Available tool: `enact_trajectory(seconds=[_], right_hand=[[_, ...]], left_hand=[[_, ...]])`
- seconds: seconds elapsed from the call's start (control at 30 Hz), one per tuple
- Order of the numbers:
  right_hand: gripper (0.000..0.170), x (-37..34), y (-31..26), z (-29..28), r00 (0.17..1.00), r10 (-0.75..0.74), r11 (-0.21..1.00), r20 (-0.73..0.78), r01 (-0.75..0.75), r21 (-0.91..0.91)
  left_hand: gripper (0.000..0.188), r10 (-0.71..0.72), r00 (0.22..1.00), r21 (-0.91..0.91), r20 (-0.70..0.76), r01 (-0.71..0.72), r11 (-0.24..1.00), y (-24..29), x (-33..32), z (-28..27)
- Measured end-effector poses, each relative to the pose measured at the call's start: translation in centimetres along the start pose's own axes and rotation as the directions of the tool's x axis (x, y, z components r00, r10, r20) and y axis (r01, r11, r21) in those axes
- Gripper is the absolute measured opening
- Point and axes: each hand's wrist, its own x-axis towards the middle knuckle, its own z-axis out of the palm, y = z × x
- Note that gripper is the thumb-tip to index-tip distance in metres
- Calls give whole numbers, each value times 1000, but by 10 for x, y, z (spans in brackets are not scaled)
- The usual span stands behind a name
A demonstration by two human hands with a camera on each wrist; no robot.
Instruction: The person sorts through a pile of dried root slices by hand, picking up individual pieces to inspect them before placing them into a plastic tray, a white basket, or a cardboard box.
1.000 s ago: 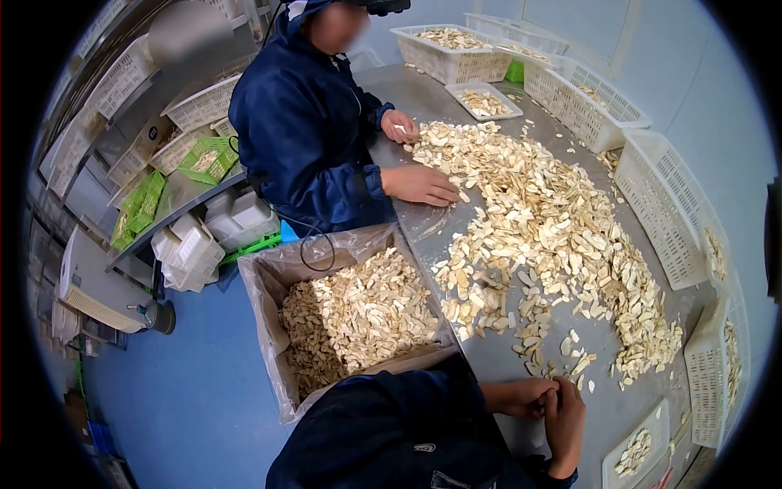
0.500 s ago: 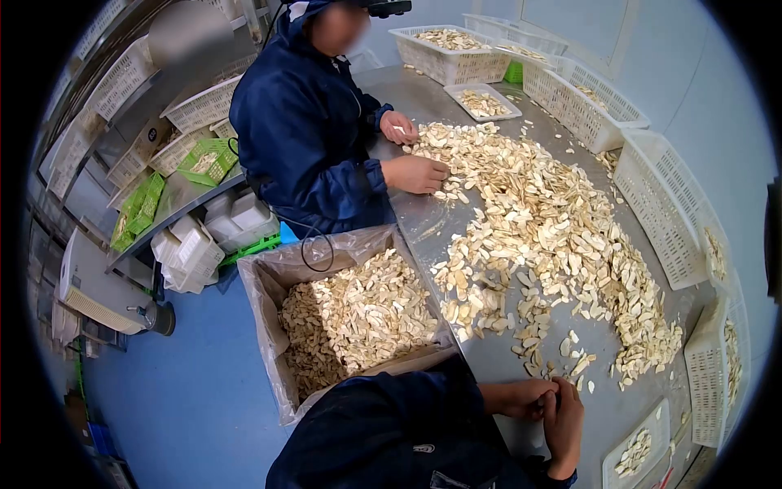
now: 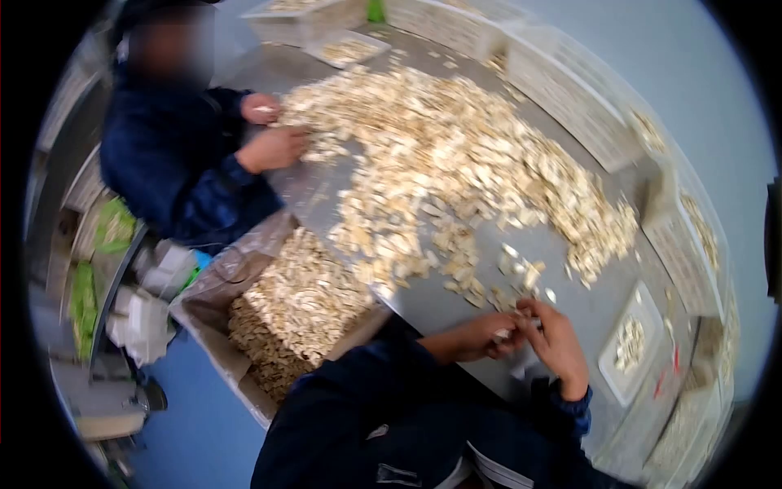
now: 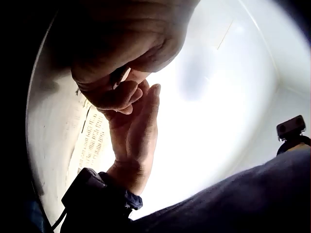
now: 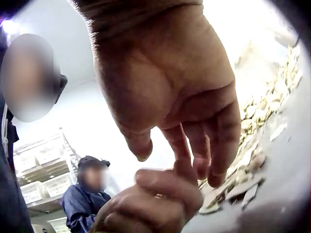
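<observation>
Both hands meet over the near side of the metal table, beside a large heap of pale dried slices [image 3: 456,138]. My left hand [image 3: 489,334] is curled, with a small pale slice [image 3: 502,335] showing between its fingers; in the left wrist view most of that slice is hidden in the hand. Fingertips of my right hand [image 3: 558,338] reach to the left fingers. In the right wrist view the right hand [image 5: 170,87] has its thumb apart and its fingers loosely bent, with nothing visible in its palm.
A lined box of slices [image 3: 309,293] stands left against the table [image 3: 423,306]. On the right lies a white tray [image 3: 612,359] with a few slices. White perforated baskets [image 3: 562,106] line the far edge. Another person [image 3: 187,163] handles slices at the heap's left end.
The head view has swung right and is blurred, so the table and other person appear farther left. My hands are still together. Earlier, the other person's near hand drew back from the slices.
</observation>
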Motion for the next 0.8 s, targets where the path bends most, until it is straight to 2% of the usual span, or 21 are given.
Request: enact_trajectory(seconds=[0.1, 0.2, 0.3, 0.5, 0.6, 0.7, 0.8], right_hand=[[30, 0, 3, -16, 990, 122, 993, -77, -122, 6], [25, 1, 27, -12, 985, 44, 989, -169, -66, -129], [24, 9, 32, -7, 995, 91, 987, -46, -96, -127], [17, 29, 38, 19, 990, -109, 953, -93, 78, -292], [14, 33, 46, 23, 990, -119, 966, -80, 97, -240], [8, 35, 45, 18, 991, 3, 998, -130, -11, -55], [5, 31, 43, 5, 984, 73, 996, -165, -63, 64]], left_hand=[[27, -54, 999, -24, -7, 54, 998, -4, -10, 3], [29, -192, 978, -73, 77, 197, 978, -4, -15, 2], [33, -227, 956, -76, 188, 245, 967, -8, -13, -7], [41, -219, 951, -167, 217, 257, 952, -11, -11, -14], [40, -217, 963, -161, 161, 242, 957, -11, -10, -13], [41, -197, 968, -147, 157, 220, 964, -11, -10, -12], [42, -158, 976, -226, 151, 189, 956, -8, -11, -8]])
